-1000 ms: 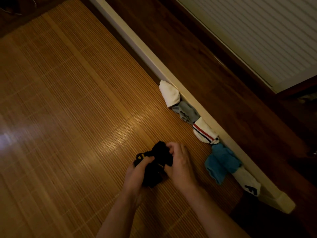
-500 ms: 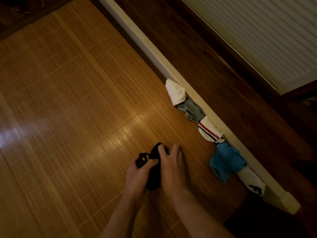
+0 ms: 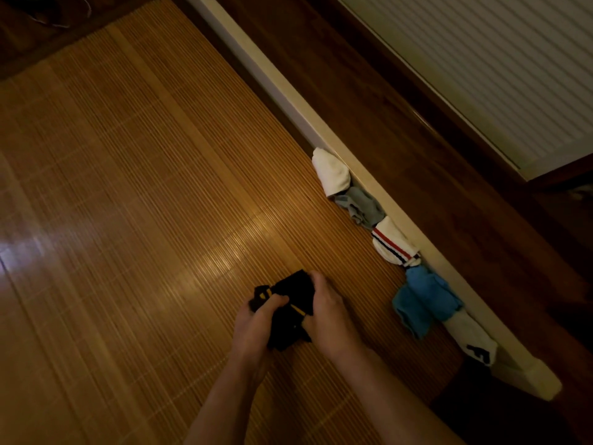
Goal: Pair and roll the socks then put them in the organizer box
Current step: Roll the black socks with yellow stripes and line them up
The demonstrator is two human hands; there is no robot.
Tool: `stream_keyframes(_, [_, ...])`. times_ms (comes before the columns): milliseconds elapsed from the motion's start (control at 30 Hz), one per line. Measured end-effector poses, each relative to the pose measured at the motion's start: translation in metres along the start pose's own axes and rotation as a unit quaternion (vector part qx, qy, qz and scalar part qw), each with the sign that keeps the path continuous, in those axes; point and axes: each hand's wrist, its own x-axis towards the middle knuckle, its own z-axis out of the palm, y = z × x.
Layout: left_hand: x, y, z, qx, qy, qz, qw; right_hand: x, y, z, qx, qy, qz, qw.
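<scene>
A bundle of black socks (image 3: 290,308) with small yellow marks lies on the bamboo mat (image 3: 134,203), held between both hands. My left hand (image 3: 253,329) grips its left side, thumb over the top. My right hand (image 3: 330,311) curls round its right side. Along the mat's right border lie a white sock roll (image 3: 330,171), a grey one (image 3: 361,208), a white one with red and dark stripes (image 3: 393,244), a blue pair (image 3: 423,298) and a white sock with a dark logo (image 3: 471,337). No organizer box is in view.
A pale raised rail (image 3: 324,123) runs diagonally along the mat's right edge. Beyond it is dark wooden floor (image 3: 401,101) and a white ribbed panel (image 3: 497,59) at top right. A thin cable (image 3: 64,14) lies at the top left.
Both hands stayed on the black socks. The right hand shifted from flat over the bundle to curled round its right side, and more of the black fabric shows between the hands.
</scene>
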Motion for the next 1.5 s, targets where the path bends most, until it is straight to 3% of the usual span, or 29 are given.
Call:
stream_keyframes(100, [0.002, 0.001, -0.002, 0.023, -0.003, 0.0, 1.0, 0.005, -0.005, 0.01, -0.035, 0.02, 0.024, 0.999])
stream_keyframes(200, [0.0, 0.002, -0.005, -0.02, -0.039, -0.025, 0.999, 0.012, -0.004, 0.006, -0.062, 0.051, 0.055, 0.995])
stream_keyframes(333, [-0.008, 0.0, -0.013, -0.032, -0.047, -0.035, 0.998, 0.006, 0.012, -0.007, -0.053, 0.068, 0.028, 0.996])
stream_keyframes(433, [-0.015, -0.002, -0.026, -0.016, -0.003, 0.009, 1.0, -0.007, 0.018, -0.02, 0.13, 0.098, 0.098, 0.982])
stream_keyframes(500, [-0.02, -0.004, -0.035, 0.018, 0.057, 0.04, 0.997, -0.018, 0.015, -0.028, 0.299, 0.074, 0.156, 0.939])
stream_keyframes(633, [-0.033, -0.01, -0.039, 0.074, 0.1, 0.089, 0.988, -0.041, -0.006, -0.031, 0.418, 0.013, 0.154, 0.895])
stream_keyframes(867, [-0.06, -0.01, -0.029, 0.159, 0.06, 0.166, 0.972, -0.064, -0.041, -0.019, 0.413, 0.023, 0.114, 0.903])
stream_keyframes(1133, [-0.09, -0.002, -0.019, 0.08, -0.023, 0.149, 0.985, -0.085, -0.053, -0.017, 0.414, 0.017, 0.085, 0.906])
stream_keyframes(1367, [-0.107, 0.0, -0.013, 0.13, -0.115, 0.111, 0.979, -0.105, -0.057, -0.007, 0.328, 0.027, 0.077, 0.941])
stream_keyframes(1500, [-0.106, -0.001, -0.012, 0.138, -0.14, 0.101, 0.975, -0.108, -0.06, -0.006, 0.413, 0.003, 0.122, 0.903])
